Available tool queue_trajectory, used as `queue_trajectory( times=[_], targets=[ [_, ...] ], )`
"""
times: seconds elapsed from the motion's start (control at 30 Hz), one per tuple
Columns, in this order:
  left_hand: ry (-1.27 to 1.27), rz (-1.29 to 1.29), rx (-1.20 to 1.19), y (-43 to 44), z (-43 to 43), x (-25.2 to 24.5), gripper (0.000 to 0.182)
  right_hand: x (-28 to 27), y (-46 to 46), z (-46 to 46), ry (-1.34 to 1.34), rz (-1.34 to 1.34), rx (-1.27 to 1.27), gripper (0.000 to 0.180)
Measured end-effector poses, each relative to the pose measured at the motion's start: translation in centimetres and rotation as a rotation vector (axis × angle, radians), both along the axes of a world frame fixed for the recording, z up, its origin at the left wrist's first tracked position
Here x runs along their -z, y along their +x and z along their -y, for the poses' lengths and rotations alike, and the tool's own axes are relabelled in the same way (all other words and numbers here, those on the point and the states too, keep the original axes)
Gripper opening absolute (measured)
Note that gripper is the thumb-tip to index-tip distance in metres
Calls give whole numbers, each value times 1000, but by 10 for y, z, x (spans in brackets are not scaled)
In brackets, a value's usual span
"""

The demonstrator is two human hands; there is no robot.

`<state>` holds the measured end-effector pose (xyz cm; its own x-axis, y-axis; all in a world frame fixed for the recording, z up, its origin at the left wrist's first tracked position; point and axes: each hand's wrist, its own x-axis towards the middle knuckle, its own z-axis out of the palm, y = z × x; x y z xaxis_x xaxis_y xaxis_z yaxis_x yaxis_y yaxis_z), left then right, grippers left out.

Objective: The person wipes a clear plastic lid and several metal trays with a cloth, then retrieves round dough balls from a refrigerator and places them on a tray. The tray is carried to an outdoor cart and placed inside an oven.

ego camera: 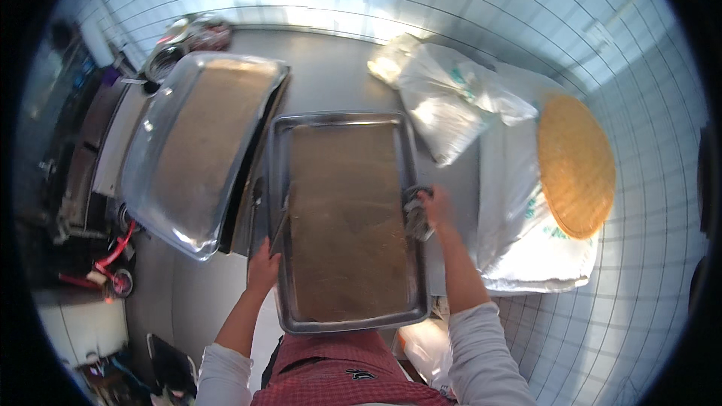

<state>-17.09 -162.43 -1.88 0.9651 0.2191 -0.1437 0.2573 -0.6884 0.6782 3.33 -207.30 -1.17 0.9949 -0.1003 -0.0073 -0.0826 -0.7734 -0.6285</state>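
Note:
A rectangular metal baking tray point(348, 325) lies in front of me, its flat inside brown. Beside its left rim, my left hand point(263, 265) is closed around a thin, dark, flat tool point(280, 228), which reaches over that rim; its kind is unclear. At the right rim my right hand point(435, 208) holds a crumpled grey cloth point(418, 215) against the tray's edge. The fingers of the right hand are blurred and partly hidden by the cloth.
A tray under clear plastic point(208, 152) stands at the left on the grey table point(327, 67). White plastic bags point(445, 107) lie at the back right. A round orange-brown disc point(576, 166) rests on a large white sack point(507, 208). Tiled walls surround the table's back and right.

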Motion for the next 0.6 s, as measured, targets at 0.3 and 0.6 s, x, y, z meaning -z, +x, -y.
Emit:
queue_trajectory(
  times=[0.3, 0.6],
  targets=[
    [-25, -91, -99, 0, 9, -3, 60, -50, 37, -10, -19, 25, -138, 34],
    [-26, -123, -84, 3, 6, -26, 56, -18, -184, 2, 27, 125, -105, 35]
  ],
)
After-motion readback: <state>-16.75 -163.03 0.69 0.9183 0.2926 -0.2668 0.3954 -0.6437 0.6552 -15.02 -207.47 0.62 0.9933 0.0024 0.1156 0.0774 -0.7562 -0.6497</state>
